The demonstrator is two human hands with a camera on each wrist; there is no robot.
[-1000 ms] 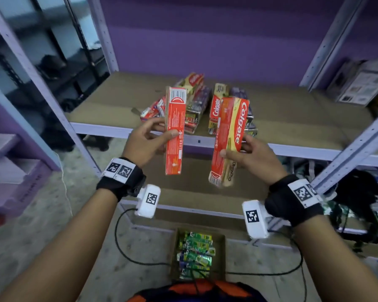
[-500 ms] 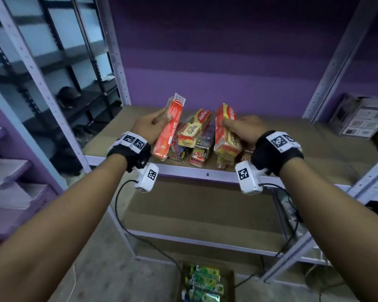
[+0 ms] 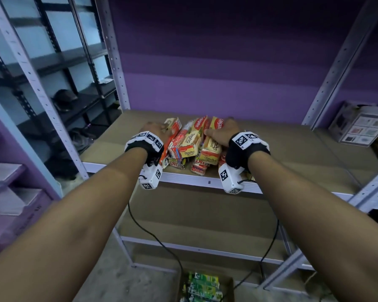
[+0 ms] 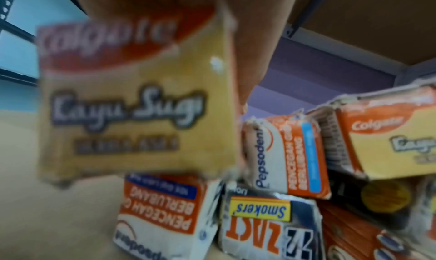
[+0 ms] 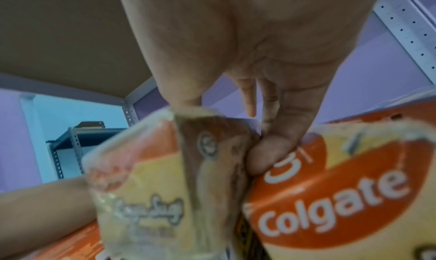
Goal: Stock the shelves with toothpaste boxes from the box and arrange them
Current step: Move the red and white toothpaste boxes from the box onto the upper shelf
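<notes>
**Q:** What does each hand hold, and where is the stock?

**A:** My left hand (image 3: 155, 130), at centre-left of the head view, grips a Colgate Kayu Sugi box (image 4: 136, 99) with its fingers curled behind it; the box hangs above the shelf board in the left wrist view. My right hand (image 3: 224, 132) rests on the top of the heap of toothpaste boxes (image 3: 191, 147) near the front edge of the shelf (image 3: 292, 149), thumb pressed into the seam between two Colgate cartons (image 5: 330, 189). I cannot tell whether its fingers clasp one carton or only steady it. More boxes lie in the cardboard box (image 3: 205, 286) on the floor, at the bottom of the frame.

**Q:** What could go wrong from here?

**A:** In my judgement, three things.
- The heap is loose and askew, so adding a box on top may start a slide.
- The lowest boxes (image 3: 177, 163) lie close to the front lip, so a push from behind could tip them off the shelf.
- The carton ends look frayed and soft, so a hard squeeze may crush a flap.
</notes>
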